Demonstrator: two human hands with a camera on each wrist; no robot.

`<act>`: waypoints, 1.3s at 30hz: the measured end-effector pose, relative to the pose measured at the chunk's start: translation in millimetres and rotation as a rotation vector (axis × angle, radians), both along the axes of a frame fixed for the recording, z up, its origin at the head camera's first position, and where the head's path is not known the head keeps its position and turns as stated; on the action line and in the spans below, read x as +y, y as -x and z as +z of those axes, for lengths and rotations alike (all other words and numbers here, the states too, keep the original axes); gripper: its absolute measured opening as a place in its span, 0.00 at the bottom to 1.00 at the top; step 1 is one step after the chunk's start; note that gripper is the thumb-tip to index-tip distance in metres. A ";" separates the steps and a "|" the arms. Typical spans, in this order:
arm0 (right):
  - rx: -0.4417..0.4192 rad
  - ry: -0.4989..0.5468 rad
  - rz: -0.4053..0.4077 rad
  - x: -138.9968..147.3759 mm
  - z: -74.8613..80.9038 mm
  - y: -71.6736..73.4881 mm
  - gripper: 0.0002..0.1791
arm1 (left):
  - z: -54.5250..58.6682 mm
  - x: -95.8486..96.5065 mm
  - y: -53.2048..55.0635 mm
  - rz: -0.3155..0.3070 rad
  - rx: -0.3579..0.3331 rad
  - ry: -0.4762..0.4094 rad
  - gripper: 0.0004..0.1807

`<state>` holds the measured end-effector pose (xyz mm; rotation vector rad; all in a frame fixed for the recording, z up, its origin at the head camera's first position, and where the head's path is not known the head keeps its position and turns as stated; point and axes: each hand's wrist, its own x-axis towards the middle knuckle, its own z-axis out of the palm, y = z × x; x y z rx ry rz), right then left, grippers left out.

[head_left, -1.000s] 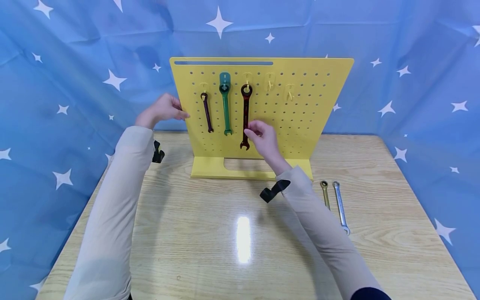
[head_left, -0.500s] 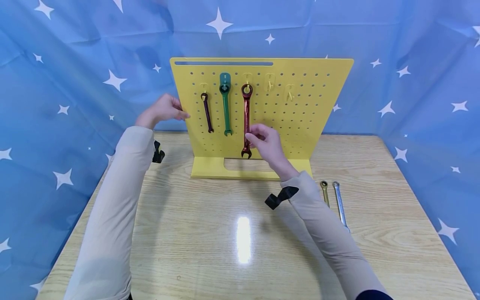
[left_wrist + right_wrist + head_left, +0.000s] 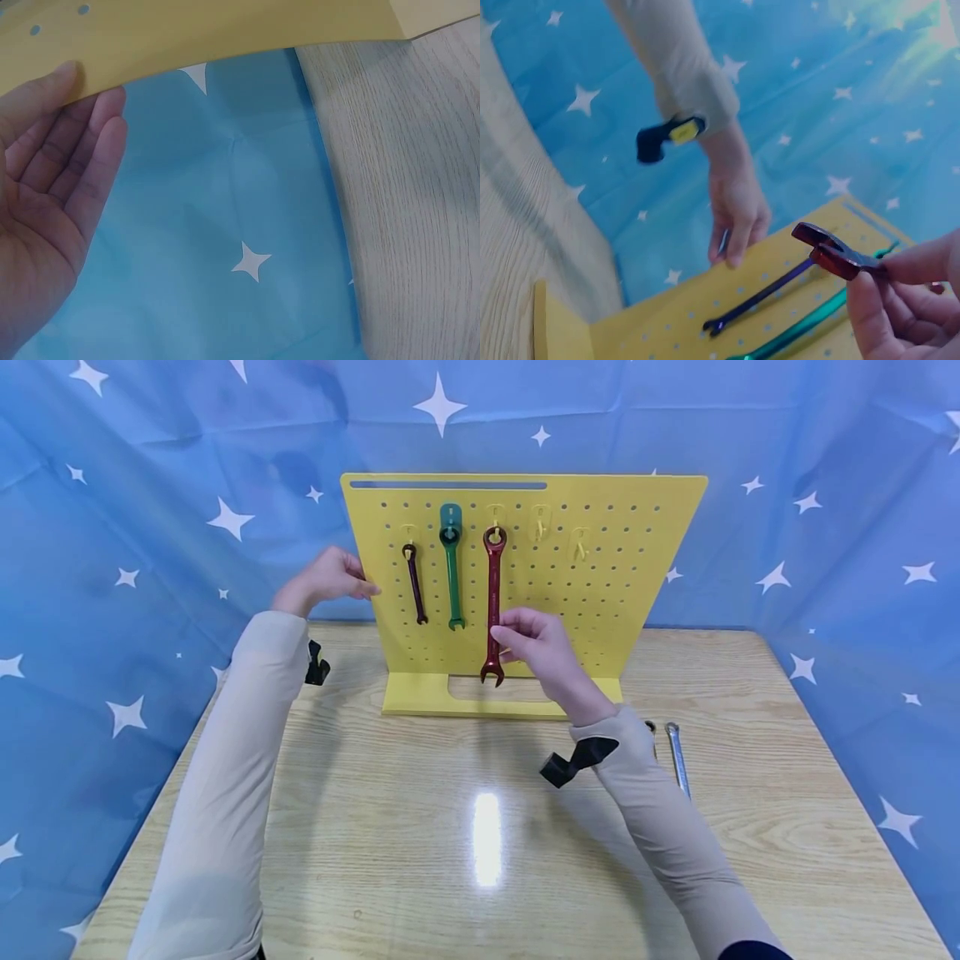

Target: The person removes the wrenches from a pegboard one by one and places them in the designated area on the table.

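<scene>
A red combination wrench (image 3: 492,585) hangs by its ring end at the third hook of the yellow pegboard (image 3: 570,610). My right hand (image 3: 542,647) pinches its lower shank, and the open jaw end tips out from the board. In the right wrist view that red jaw end sticks out past my thumb and fingers (image 3: 907,300). My left hand (image 3: 327,581) grips the board's left edge, thumb on the front face and fingers behind. To the left hang a small purple wrench (image 3: 416,587) and a green wrench (image 3: 453,581), each on its own hook.
Two bare yellow hooks (image 3: 540,525) sit right of the red wrench. A silver wrench (image 3: 678,760) lies on the wooden table (image 3: 405,810) at right, beside another wrench (image 3: 650,727) mostly hidden by my right sleeve. A blue star-patterned cloth (image 3: 225,460) stands behind.
My right hand has drawn back slightly toward me and right, tilting the red wrench's lower end away from the board. The ring end stays at the hook. My left hand has not moved.
</scene>
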<state>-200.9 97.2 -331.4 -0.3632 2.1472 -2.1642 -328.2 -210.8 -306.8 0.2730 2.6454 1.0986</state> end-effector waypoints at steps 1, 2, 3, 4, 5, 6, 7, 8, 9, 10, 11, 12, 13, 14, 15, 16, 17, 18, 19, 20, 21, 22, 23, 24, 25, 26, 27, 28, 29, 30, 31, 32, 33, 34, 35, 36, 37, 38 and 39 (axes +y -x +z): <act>-0.018 0.012 0.008 0.2 2.5 -0.9 0.09 | 0.0 0.3 0.3 0.001 0.000 -0.004 0.15; -0.036 0.026 0.015 0.3 5.4 -2.0 0.09 | 0.1 0.7 0.2 0.001 0.001 -0.007 0.15; -0.055 0.041 0.021 0.3 8.2 -2.9 0.09 | 0.0 0.6 0.5 0.002 0.002 -0.006 0.15; -0.072 0.057 0.027 0.2 11.0 -3.6 0.09 | 0.2 0.7 0.5 0.004 0.002 -0.005 0.16; -0.087 0.072 0.030 0.3 13.8 -4.2 0.08 | 0.3 0.6 0.4 0.004 0.003 -0.004 0.16; -0.101 0.088 0.032 0.3 16.4 -4.7 0.07 | 0.3 0.4 0.3 0.006 0.005 0.004 0.16; -0.113 0.105 0.034 0.3 19.0 -5.2 0.06 | 0.5 0.4 0.2 0.004 0.004 0.008 0.16; -0.125 0.119 0.034 0.4 21.3 -5.5 0.04 | 0.7 0.3 -0.3 0.004 0.004 0.013 0.16; -0.133 0.129 0.037 0.8 23.3 -5.6 0.04 | 0.8 0.3 -0.3 0.003 0.003 0.017 0.16; -0.138 0.141 0.042 1.0 25.1 -5.6 0.04 | 0.8 0.2 -0.5 0.001 0.001 0.016 0.16; -0.141 0.148 0.047 1.1 26.7 -5.6 0.04 | 0.6 0.1 -0.6 0.001 0.001 0.015 0.16; -0.145 0.156 0.053 1.3 28.1 -5.6 0.04 | 0.5 0.1 -0.6 0.000 -0.002 0.013 0.17; -0.148 0.164 0.060 1.5 29.2 -5.5 0.04 | 0.4 0.1 -0.6 0.000 -0.003 0.011 0.17; -0.150 0.168 0.066 1.8 30.3 -5.6 0.05 | 0.3 0.0 -0.6 0.001 -0.003 0.010 0.17; -0.153 0.173 0.071 2.2 31.4 -5.9 0.06 | 0.2 -0.1 -0.4 0.001 -0.004 0.009 0.17; -0.155 0.178 0.074 2.5 32.5 -6.2 0.07 | 0.1 -0.1 -0.3 0.001 -0.005 0.009 0.17; -0.158 0.181 0.074 2.7 33.8 -6.9 0.08 | 0.1 -0.2 -0.3 0.002 -0.006 0.010 0.17; -0.160 0.187 0.075 3.0 35.0 -7.5 0.09 | 0.1 -0.3 -0.1 0.001 -0.007 0.009 0.17; -0.160 0.189 0.076 3.3 36.4 -8.2 0.09 | 0.0 -0.5 0.1 0.000 -0.007 0.009 0.17; -0.156 0.190 0.078 3.6 37.8 -9.2 0.09 | -0.1 -0.6 0.2 -0.001 -0.006 0.009 0.17; -0.154 0.192 0.081 3.9 39.1 -9.9 0.09 | -0.2 -0.7 0.4 -0.002 -0.006 0.007 0.17; -0.150 0.195 0.085 4.2 40.5 -10.7 0.09 | -0.2 -0.6 0.5 -0.004 -0.005 0.004 0.17; -0.145 0.200 0.089 4.5 41.8 -11.3 0.08 | -0.4 -0.7 0.5 -0.003 -0.002 0.003 0.17; -0.141 0.202 0.095 5.0 42.9 -11.9 0.08 | -0.6 -0.6 0.4 -0.004 0.002 0.003 0.16; -0.139 0.204 0.097 5.7 44.0 -12.7 0.08 | -0.5 -0.3 0.4 -0.005 0.005 0.003 0.16; -0.134 0.204 0.100 6.6 44.8 -13.5 0.07 | -0.7 -0.1 0.3 -0.004 0.009 0.003 0.16; -0.135 0.205 0.098 7.4 45.8 -14.4 0.07 | -0.7 0.3 0.1 -0.004 0.011 0.004 0.16; -0.132 0.201 0.098 8.4 46.4 -15.3 0.07 | -0.9 0.5 0.0 -0.004 0.014 0.005 0.16; -0.131 0.196 0.097 9.4 47.0 -16.3 0.07 | -1.0 0.6 -0.1 -0.004 0.015 0.007 0.16; -0.131 0.186 0.095 10.6 47.4 -17.2 0.08 | -0.9 0.9 -0.2 -0.004 0.017 0.009 0.16; -0.130 0.179 0.094 11.7 47.6 -18.0 0.08 | -0.9 1.0 -0.2 -0.004 0.018 0.009 0.16; -0.128 0.172 0.097 13.1 47.6 -18.8 0.08 | -1.1 0.9 -0.1 -0.004 0.020 0.009 0.16; -0.130 0.167 0.096 14.5 47.5 -19.6 0.08 | -1.0 1.0 -0.2 -0.006 0.020 0.009 0.16; -0.130 0.161 0.100 16.1 47.1 -20.4 0.08 | -1.0 0.9 -0.1 -0.007 0.021 0.010 0.16; -0.132 0.157 0.101 17.8 46.7 -21.3 0.08 | -1.0 0.8 -0.1 -0.008 0.023 0.012 0.16; -0.135 0.154 0.104 19.6 46.4 -22.3 0.08 | -0.8 0.8 -0.4 -0.007 0.022 0.011 0.16; -0.138 0.147 0.106 21.6 46.0 -23.5 0.08 | -0.7 0.6 -0.5 -0.008 0.019 0.009 0.16; -0.142 0.140 0.105 23.6 45.8 -24.8 0.08 | -0.2 0.6 -0.7 -0.009 0.014 0.007 0.16; -0.147 0.129 0.102 25.6 45.2 -26.1 0.08 | 0.5 0.7 -1.2 -0.009 0.012 0.006 0.16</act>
